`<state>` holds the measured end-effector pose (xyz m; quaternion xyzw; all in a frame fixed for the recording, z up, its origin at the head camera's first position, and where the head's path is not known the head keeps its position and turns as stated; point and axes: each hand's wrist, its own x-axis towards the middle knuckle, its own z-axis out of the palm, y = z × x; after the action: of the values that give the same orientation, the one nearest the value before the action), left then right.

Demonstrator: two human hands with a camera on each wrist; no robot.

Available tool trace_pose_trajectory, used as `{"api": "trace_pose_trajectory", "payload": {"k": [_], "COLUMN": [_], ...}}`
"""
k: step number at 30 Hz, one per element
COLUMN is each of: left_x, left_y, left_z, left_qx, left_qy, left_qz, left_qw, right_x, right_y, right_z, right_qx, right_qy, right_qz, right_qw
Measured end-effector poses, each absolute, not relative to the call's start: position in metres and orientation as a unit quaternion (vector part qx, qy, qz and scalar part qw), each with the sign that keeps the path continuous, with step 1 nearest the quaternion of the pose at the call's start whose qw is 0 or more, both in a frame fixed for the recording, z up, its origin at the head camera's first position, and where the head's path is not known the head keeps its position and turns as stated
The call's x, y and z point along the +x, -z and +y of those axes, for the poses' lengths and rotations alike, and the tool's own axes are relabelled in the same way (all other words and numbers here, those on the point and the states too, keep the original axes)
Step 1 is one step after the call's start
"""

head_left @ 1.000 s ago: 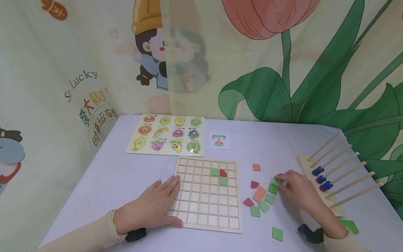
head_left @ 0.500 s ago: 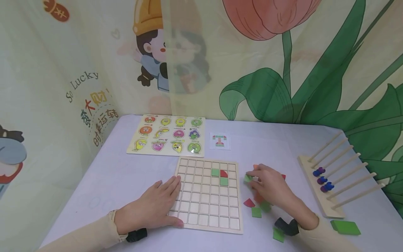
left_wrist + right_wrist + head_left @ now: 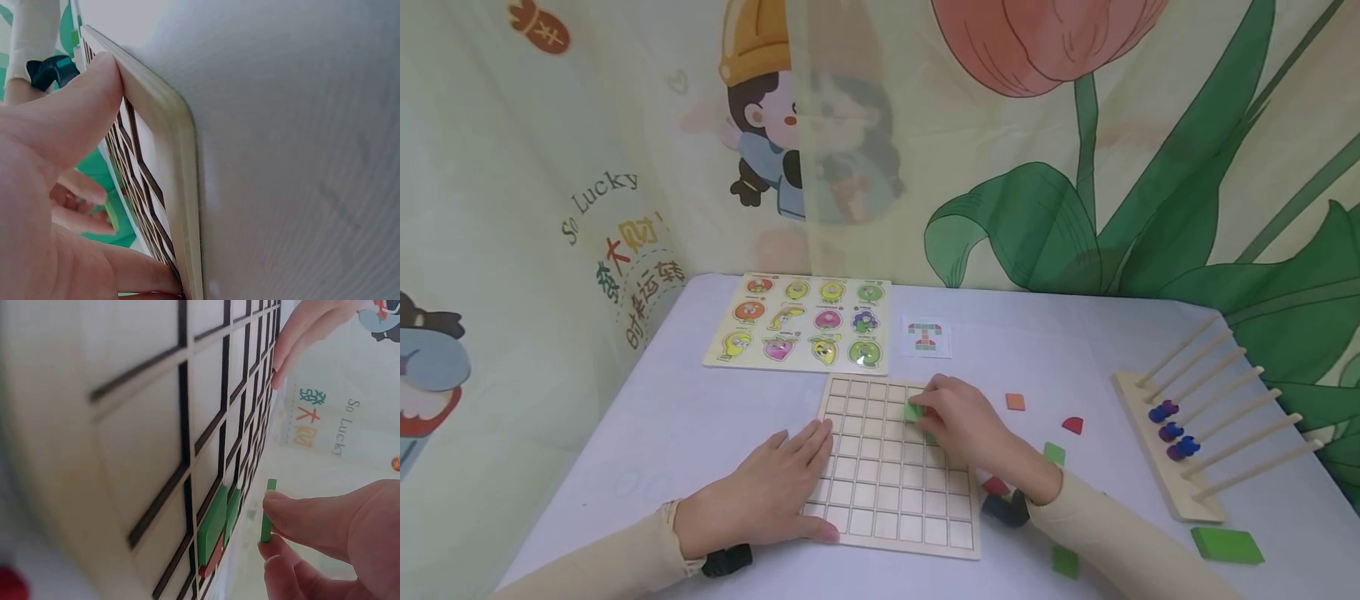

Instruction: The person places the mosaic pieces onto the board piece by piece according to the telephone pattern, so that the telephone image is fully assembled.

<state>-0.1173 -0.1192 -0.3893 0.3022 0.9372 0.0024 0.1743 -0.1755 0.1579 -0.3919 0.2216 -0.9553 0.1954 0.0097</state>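
Observation:
My left hand [image 3: 760, 492] lies with straight fingers on the left side of the wooden grid board [image 3: 874, 498], its thumb at the near edge. In the right wrist view, my right hand [image 3: 337, 537] pinches a thin green square tile [image 3: 269, 511] between thumb and fingers, held just off the board. Lying in the grid there are a green tile [image 3: 212, 525], another green tile behind it and a red quarter-round tile [image 3: 211, 557]. The head view has the right hand over the board's upper right part, hiding most of these tiles.
Right of the board lie an orange square [image 3: 1015, 402], a red quarter-round piece [image 3: 1072, 426] and green tiles [image 3: 1055, 452], partly hidden by the right arm. A pattern card [image 3: 926, 337] and a fruit puzzle board [image 3: 797, 321] are behind. A peg rack [image 3: 1165, 450] stands right.
The right hand has moved left from the loose tiles to above the grid board, carrying a green tile picked from that group. The left hand has stayed on the board.

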Motion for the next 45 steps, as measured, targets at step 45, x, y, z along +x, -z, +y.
{"api": "trace_pose_trajectory", "payload": {"k": [45], "left_x": [-0.117], "left_y": [0.391], "left_z": [-0.120], "left_qx": [0.309], "left_qy": [0.010], "left_qz": [0.937], "left_qw": [0.160], "right_x": [-0.202], "right_y": [0.398], "right_z": [0.145], "right_qx": [0.208], "right_qy": [-0.260], "right_qz": [-0.940], "right_qw": [-0.070]}}
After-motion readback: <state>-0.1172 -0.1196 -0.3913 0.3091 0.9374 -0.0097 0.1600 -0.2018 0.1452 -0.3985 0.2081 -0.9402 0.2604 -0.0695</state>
